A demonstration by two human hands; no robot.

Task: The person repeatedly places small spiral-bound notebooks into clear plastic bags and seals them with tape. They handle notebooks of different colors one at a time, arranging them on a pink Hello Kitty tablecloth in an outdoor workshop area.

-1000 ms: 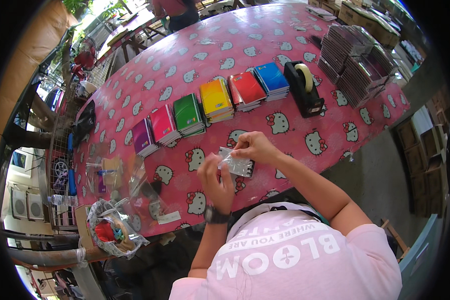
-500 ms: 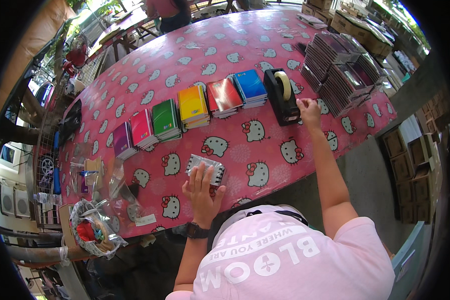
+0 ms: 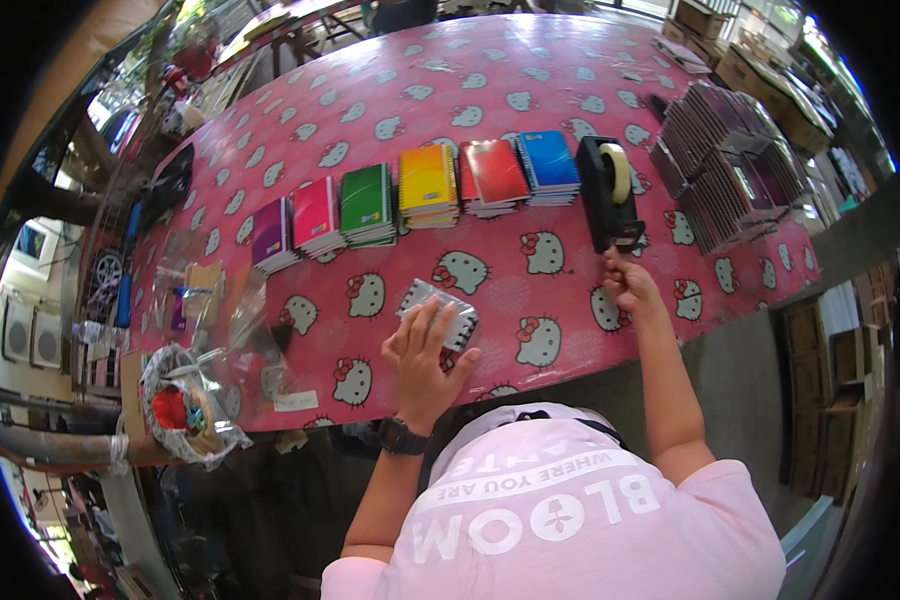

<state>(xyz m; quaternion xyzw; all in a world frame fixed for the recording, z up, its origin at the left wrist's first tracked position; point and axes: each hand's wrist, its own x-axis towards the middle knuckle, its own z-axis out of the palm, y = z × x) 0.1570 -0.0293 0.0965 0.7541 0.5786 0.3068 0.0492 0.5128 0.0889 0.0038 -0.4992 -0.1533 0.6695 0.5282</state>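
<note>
My left hand (image 3: 422,360) lies flat with spread fingers on a small spiral notebook in a clear plastic sleeve (image 3: 442,308), holding it down on the pink cat-print tablecloth (image 3: 530,110). My right hand (image 3: 625,285) is pinched shut just below the black tape dispenser (image 3: 602,195). It seems to hold the end of the tape; the strip itself is too thin to make out. A roll of pale tape (image 3: 620,170) sits in the dispenser.
A row of notebook stacks runs across the table: purple (image 3: 270,235), pink (image 3: 315,215), green (image 3: 367,205), yellow (image 3: 427,185), red (image 3: 492,175), blue (image 3: 550,160). Dark wrapped stacks (image 3: 730,175) stand at the right. Clear plastic sleeves (image 3: 210,300) and a tied bag (image 3: 185,410) lie at the left.
My right hand left the wrapped notebook, reached to the tape dispenser and has now drawn back toward the table edge. My left hand went from gripping the notebook to pressing it flat.
</note>
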